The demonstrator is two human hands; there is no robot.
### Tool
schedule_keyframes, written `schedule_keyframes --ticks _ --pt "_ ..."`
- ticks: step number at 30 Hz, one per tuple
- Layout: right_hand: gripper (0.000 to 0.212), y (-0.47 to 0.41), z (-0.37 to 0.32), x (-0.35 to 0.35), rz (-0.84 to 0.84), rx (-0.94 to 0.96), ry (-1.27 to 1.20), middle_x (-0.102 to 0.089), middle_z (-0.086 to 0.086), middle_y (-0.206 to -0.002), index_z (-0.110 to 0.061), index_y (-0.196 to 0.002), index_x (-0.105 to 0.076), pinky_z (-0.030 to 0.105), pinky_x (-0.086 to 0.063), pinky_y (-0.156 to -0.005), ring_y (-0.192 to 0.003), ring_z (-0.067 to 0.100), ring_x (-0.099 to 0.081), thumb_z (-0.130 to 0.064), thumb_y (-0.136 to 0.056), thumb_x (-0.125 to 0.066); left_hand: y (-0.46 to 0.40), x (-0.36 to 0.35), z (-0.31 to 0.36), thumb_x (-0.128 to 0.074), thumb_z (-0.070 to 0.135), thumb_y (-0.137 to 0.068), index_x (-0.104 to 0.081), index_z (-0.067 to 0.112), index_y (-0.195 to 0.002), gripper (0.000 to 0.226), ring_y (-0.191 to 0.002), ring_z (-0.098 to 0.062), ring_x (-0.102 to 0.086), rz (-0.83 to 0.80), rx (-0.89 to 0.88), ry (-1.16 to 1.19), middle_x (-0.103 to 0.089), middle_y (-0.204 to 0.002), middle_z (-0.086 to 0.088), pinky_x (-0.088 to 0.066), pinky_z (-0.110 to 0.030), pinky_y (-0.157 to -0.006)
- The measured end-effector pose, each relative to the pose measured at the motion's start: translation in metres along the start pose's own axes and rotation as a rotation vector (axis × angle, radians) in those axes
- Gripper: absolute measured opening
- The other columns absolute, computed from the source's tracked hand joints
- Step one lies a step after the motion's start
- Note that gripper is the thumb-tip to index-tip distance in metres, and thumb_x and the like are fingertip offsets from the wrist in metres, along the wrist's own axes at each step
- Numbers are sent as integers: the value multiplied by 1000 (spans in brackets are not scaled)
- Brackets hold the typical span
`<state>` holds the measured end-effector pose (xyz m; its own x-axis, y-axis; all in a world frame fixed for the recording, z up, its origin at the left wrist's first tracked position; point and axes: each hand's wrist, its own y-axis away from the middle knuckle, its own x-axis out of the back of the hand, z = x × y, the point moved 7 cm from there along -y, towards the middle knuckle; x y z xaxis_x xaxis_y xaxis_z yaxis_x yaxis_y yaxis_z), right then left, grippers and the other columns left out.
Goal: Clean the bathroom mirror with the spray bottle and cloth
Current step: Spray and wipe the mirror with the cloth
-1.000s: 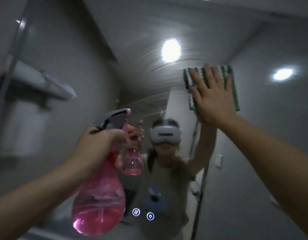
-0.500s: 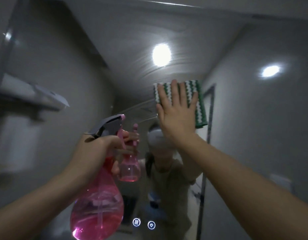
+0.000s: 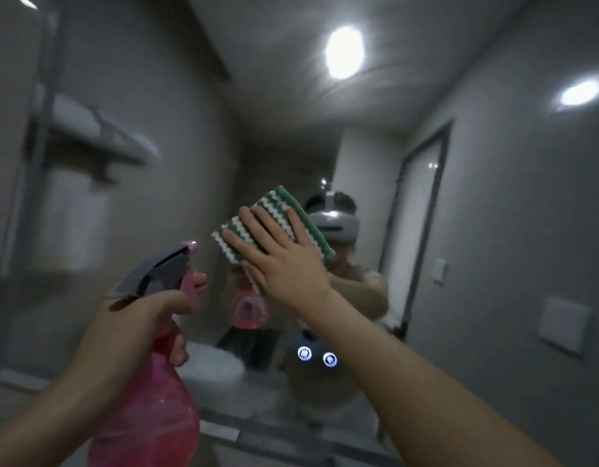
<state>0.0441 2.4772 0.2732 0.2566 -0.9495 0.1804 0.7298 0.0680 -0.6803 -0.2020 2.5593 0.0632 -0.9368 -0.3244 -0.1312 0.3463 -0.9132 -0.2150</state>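
Head view: my right hand (image 3: 284, 261) — fingers spread flat — has swept the cloth (image 3: 274, 227) down to mid-frame. Upper mirror (image 3: 493, 230) looks wiped. My left hand (image 3: 136, 328) grips the spray bottle (image 3: 150, 406).

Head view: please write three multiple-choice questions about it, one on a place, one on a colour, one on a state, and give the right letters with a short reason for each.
1. Where is the cloth?
A. flat against the mirror under the right hand
B. hanging on a rack
C. lying in a sink

2. What colour is the body of the spray bottle?
A. blue
B. pink
C. yellow

3. How is the left hand?
A. open and empty
B. flat on the mirror
C. grip closed around the bottle's neck

Answers:
1 A, straight fingers press the striped cloth on the glass.
2 B, the translucent body is pink.
3 C, fingers curl around the neck below the grey trigger head.
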Motion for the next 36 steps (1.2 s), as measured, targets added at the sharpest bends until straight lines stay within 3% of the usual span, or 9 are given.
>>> schedule_keyframes --ticks 5,11,16,21,24,26,28,32,36 --pt "44 62 64 19 -33 -71 93 -42 3 -149 -32 -142 -46 46 -24 -111 -137 20 -40 -40 -99 -37 125 -106 66 -83 41 -59 -68 6 -104 60 -63 -50 -65 16 -39 16 -64 -78 -35 -56 -59 -58" --pt "49 188 117 37 -50 -323 133 -25 5 -158 -31 -151 -26 50 -16 -117 -145 21 -22 -39 -103 -36 223 -200 135 -61 3 -73 -68 1 -88 17 -27 -20 -42 -36 -226 80 -55 -40 -3 -35 -18 -36" --pt "52 290 72 27 -112 -455 60 -20 7 -159 -30 -152 -22 51 -12 -116 -145 27 -21 -38 -102 -34 239 -218 91 -61 -7 -77 -53 -9 -65 14 -25 -21 -38 -45 -169 68 -41 -40 -18 -35 -22 -35" --pt "51 335 4 9 -177 -512 -22 0 3 -162 -32 -153 -14 48 1 -118 -149 23 -3 -40 -103 -22 249 -213 42 -59 10 -57 -55 -21 -79 38 -28 -19 -38 -12 -163 83 -40 -33 -16 -39 -38 -48" --pt "50 346 -31 -1 -172 -525 -60 2 2 -162 -32 -153 -10 48 2 -119 -149 22 -1 -40 -104 -19 255 -199 20 -60 5 -60 -56 -18 -75 28 -31 -20 -39 37 -127 81 -42 -34 -16 -39 -35 -48" --pt "51 345 -47 -5 -150 -560 -67 0 3 -162 -31 -153 -12 50 -1 -119 -149 23 -3 -39 -104 -23 256 -190 12 -64 -1 -62 -64 -5 -73 11 -32 -20 -40 62 -118 60 -43 -38 -17 -36 -24 -39" --pt "53 335 -62 -8 -138 -558 -62 -7 5 -162 -30 -152 -20 52 -5 -118 -148 25 -9 -38 -102 -34 255 -179 8 -61 3 -60 -70 6 -81 23 -31 -19 -40 75 -132 69 -42 -38 -12 -36 -21 -36" --pt "68 289 -106 -20 -156 -379 -37 -27 6 -156 -32 -147 -34 54 -13 -116 -143 27 -22 -39 -86 -65 255 -151 10 -56 8 -60 -70 14 -86 31 -33 -19 -41 127 -178 44 -46 -39 -7 -37 -22 -36" --pt "80 222 -153 -32 -118 -193 -171 -25 4 -158 -27 -150 -32 51 -14 -118 -147 22 -17 -24 -81 -71 258 -108 8 -61 11 -62 -72 11 -97 37 -43 -22 -44 183 -228 -44 -44 -41 -19 -38 -29 -47"
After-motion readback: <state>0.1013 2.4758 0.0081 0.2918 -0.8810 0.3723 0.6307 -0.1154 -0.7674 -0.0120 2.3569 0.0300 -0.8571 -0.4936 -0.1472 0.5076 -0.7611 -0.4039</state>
